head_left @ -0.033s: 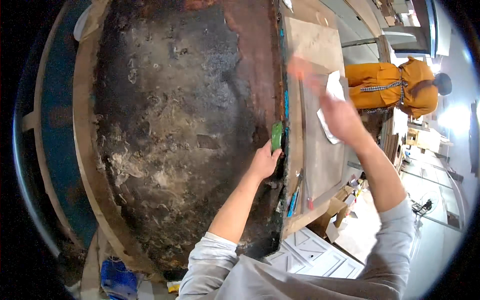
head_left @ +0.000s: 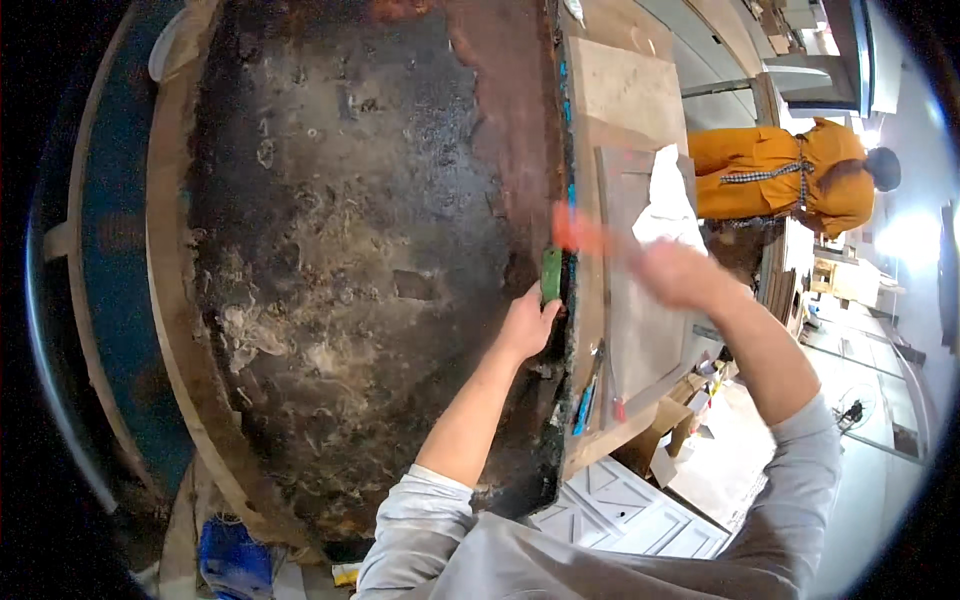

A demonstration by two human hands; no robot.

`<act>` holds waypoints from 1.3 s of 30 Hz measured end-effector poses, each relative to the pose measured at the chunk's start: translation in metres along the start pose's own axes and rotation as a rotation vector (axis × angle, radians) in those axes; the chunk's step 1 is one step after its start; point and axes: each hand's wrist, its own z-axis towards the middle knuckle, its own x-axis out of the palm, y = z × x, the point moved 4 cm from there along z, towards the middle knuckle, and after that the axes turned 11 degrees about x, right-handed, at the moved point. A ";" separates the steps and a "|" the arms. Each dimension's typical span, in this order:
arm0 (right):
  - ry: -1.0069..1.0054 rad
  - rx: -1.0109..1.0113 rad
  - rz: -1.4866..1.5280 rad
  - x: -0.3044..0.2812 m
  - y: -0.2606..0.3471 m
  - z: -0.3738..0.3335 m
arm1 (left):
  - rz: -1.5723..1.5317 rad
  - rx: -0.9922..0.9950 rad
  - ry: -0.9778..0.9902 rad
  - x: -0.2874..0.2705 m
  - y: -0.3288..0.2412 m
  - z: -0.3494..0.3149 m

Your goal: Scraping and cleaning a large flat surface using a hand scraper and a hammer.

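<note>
Stretching across the left is a dark stained panel point(head_left: 330, 190); at its right edge the left grip point(head_left: 528, 325) pinches a green tool point(head_left: 551, 275); just beside it, a blurred orange-headed tool point(head_left: 580, 230) is clasped in the right grip point(head_left: 685, 275); farther right, a person in orange point(head_left: 840, 185).

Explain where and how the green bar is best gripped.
Likely by the near end of the green bar, from the person's side, as the left hand holds it: narrow, pointing away, its far end near the blurred orange-headed tool.
</note>
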 end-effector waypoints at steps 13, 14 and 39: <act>-0.493 -0.133 0.096 -0.019 -0.009 0.000 | 0.026 -0.083 0.046 0.000 -0.001 -0.006; -0.273 -0.100 -0.019 -0.015 -0.013 -0.001 | 0.030 -0.087 0.037 0.004 0.000 -0.008; -0.017 0.056 -0.253 0.010 -0.016 0.000 | 0.031 -0.065 0.078 0.006 0.008 -0.012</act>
